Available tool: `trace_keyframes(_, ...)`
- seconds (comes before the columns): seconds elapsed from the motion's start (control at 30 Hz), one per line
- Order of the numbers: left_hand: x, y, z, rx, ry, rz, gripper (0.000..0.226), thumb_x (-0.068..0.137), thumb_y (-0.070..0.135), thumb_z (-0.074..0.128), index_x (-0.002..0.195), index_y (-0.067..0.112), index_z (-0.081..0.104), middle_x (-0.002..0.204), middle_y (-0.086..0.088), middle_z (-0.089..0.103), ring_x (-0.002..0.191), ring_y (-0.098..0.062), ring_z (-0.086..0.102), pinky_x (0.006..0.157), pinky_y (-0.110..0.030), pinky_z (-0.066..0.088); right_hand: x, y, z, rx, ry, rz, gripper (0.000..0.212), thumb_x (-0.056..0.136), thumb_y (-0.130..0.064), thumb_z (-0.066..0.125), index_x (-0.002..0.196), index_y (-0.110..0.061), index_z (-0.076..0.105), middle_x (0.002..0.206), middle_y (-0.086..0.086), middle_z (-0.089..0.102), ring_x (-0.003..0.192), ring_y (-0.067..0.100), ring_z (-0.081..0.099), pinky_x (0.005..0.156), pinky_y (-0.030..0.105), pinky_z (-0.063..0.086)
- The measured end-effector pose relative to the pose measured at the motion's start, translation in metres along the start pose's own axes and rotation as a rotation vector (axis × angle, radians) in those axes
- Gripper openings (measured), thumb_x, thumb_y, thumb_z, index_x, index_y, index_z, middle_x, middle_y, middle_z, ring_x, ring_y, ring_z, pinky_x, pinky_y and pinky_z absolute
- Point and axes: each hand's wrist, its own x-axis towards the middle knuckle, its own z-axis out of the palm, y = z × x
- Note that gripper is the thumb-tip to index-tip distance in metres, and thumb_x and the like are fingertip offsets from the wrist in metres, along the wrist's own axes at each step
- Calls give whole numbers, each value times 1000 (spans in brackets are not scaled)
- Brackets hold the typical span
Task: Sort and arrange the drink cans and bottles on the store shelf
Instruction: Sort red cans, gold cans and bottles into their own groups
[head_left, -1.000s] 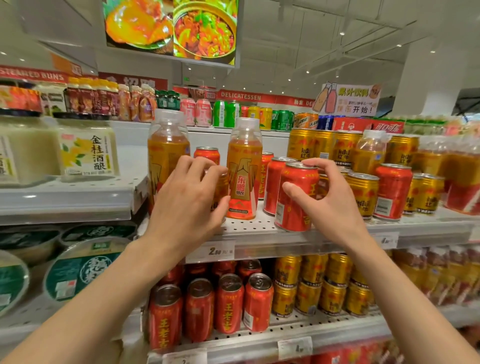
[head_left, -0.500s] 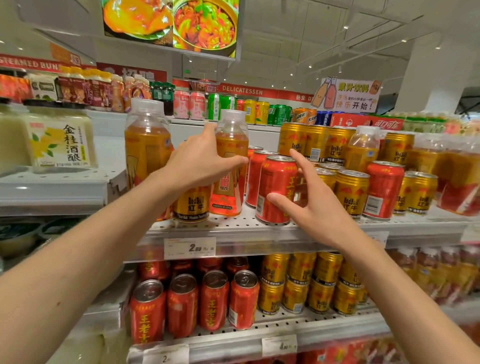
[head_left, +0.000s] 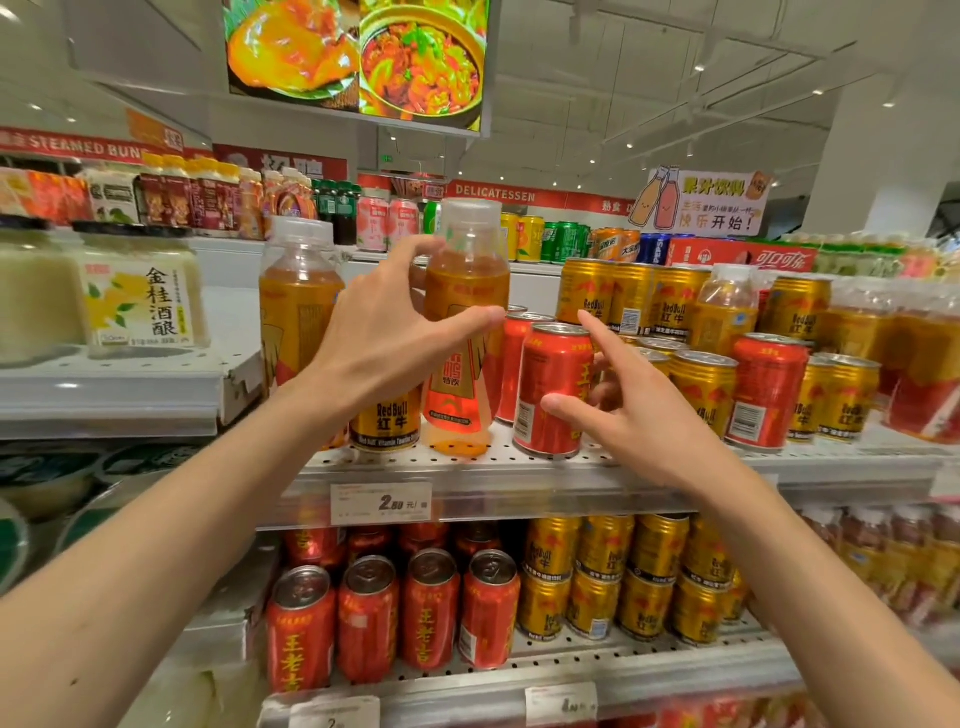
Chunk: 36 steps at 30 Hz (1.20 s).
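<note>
- The left hand wraps the upper body of a clear plastic bottle of amber drink with an orange label: thumb across the front, fingers round the far side. The bottle tilts slightly, its base at or just above the white perforated metal shelf; contact there is unclear.
- The right hand is spread and grips nothing; its thumb touches the side of a red aluminium can with yellow characters, its forefinger points up past the rim, and the other fingers are hidden behind the can.
- Judged risk: the grip is high on a tall, nearly full bottle, so swinging it sideways could knock the red can or the gold Red Bull can standing just beside its base, partly behind the left hand.
- A nudge from the right thumb could tip the red can against the gold cans crowded just behind it.
- The bottle is capped and filled to the shoulder; a second matching bottle stands to the left.
- All cans seen have unopened tops; their fill cannot be told.
- The lower shelf carries red and gold cans in rows.
</note>
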Motion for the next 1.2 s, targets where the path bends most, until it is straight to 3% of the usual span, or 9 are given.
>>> trace_keyframes(0.07, -5, 5, -6, -41, 0, 12, 78, 79, 62, 74, 143, 27, 46, 109, 14, 62, 92, 12, 54, 78, -15, 48, 3, 0, 0, -30, -12, 7, 95, 86, -61, 63, 159, -44, 4, 133, -2, 50, 91, 9, 62, 90, 37, 57)
trace_keyframes(0.17, -14, 8, -14, -105, -25, -10, 75, 79, 62, 74, 141, 30, 48, 107, 19, 65, 92, 9, 61, 73, -11, 47, 7, 2, 4, -39, -20, 12, 97, 87, -61, 62, 159, -43, 1, 132, 0, 53, 85, 9, 63, 87, 37, 57)
trace_keyframes(0.43, -38, -2, -25, -232, -87, -52, 84, 69, 70, 71, 139, 30, 50, 111, 16, 70, 95, 3, 68, 79, -20, 58, 14, -6, 31, -47, 45, 48, 91, 92, -56, 59, 161, -36, 3, 153, 1, 47, 114, 23, 63, 97, 48, 55)
trace_keyframes(0.53, -44, -6, -29, -270, -91, -73, 83, 68, 70, 71, 138, 29, 51, 116, 14, 69, 100, -1, 68, 82, -25, 58, 10, -10, 25, -31, 110, 97, 81, 94, -55, 59, 160, -34, 18, 149, 1, 48, 95, 10, 64, 95, 47, 56)
trace_keyframes(0.63, -47, -7, -32, -335, -108, -95, 73, 73, 64, 72, 135, 29, 54, 114, 14, 71, 98, -1, 69, 74, -19, 55, -6, -22, 13, 83, 254, 23, 58, 93, -49, 64, 145, -31, 46, 122, -8, 60, 86, 0, 62, 85, 32, 59)
trace_keyframes(0.7, -48, -7, -31, -366, -122, -97, 65, 75, 61, 71, 131, 31, 57, 110, 14, 73, 91, 0, 69, 68, -13, 50, -20, -34, 6, 235, 150, -28, 50, 91, -47, 67, 136, -32, 52, 112, -13, 63, 93, -1, 63, 82, 21, 58)
trace_keyframes(0.83, -48, -3, -25, -409, -165, -77, 61, 77, 60, 69, 130, 30, 60, 112, 14, 74, 98, -2, 69, 69, -12, 49, -36, -56, 7, 406, -153, -72, 69, 78, -58, 70, 141, -42, 46, 118, -19, 63, 108, -5, 62, 92, 22, 56)
trace_keyframes(1.07, -54, -2, -15, -456, -241, -43, 51, 84, 56, 68, 129, 33, 62, 114, 18, 73, 100, 2, 69, 72, -13, 53, -43, -68, 31, 345, -64, -42, 68, 75, -55, 80, 133, -42, 46, 113, -26, 65, 108, -9, 59, 90, 21, 54)
trace_keyframes(1.2, -58, -12, -13, -425, -245, -44, 48, 90, 61, 60, 129, 33, 63, 113, 18, 72, 102, 2, 68, 84, -27, 59, -51, -61, 32, 343, -55, 15, 65, 74, -55, 80, 130, -41, 50, 113, -21, 67, 106, -4, 63, 88, 26, 58)
